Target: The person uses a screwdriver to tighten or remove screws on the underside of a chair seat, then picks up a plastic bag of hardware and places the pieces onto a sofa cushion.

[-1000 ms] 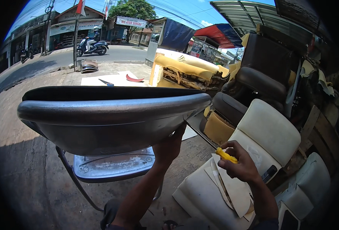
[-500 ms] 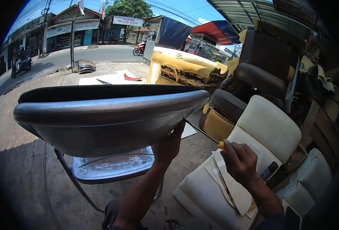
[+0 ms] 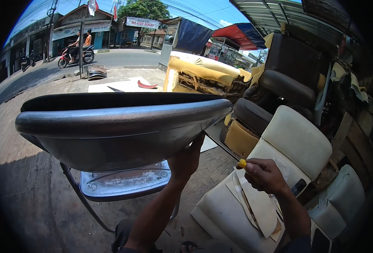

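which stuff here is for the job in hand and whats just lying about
Seemingly for the job:
yellow-handled tool, in the right hand
grey curved panel, left hand touching it
metal chair

Apparently lying about:
white cushioned seat
flat cream pieces on it
red strip

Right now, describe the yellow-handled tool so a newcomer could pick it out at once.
Start at the big grey chair back, spanning left to centre. From near its right end, the tool slants down and right into the closed right hand. Its thin metal shaft and the yellow handle end showing at the fist set it apart from the flat cream pieces below.
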The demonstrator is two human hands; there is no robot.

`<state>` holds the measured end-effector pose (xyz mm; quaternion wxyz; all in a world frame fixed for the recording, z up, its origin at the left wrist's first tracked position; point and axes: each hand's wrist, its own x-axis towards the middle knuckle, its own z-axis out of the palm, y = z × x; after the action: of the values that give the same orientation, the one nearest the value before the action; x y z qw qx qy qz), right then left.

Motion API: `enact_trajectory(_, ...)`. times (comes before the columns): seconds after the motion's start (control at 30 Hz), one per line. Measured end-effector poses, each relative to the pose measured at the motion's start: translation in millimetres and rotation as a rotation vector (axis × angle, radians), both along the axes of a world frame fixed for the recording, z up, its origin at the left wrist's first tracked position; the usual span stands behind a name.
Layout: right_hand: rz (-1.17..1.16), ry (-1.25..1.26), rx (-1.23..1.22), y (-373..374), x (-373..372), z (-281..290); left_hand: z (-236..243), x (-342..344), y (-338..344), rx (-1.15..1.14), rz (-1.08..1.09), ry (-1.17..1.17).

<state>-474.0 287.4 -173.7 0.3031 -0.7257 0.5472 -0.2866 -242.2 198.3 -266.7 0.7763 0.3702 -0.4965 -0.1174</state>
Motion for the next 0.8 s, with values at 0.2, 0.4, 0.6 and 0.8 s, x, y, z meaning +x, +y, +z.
enact_trajectory(0.2,0.172,0.442,-0.864,-6,7,-12,-1,-3,-6,-0.074,0.133,-0.077)
enact_trajectory(0.4,-0.107,0.655,-0.95,6,-24,-15,1,5,-7,0.027,-0.021,0.117)
enact_trajectory(0.6,-0.646,0.482,-0.397,-7,-165,-49,8,-12,-26,-0.022,-0.015,0.03)
enact_trajectory(0.8,-0.603,0.652,0.099,-63,-274,-127,8,-19,-82,0.089,0.063,-0.107)
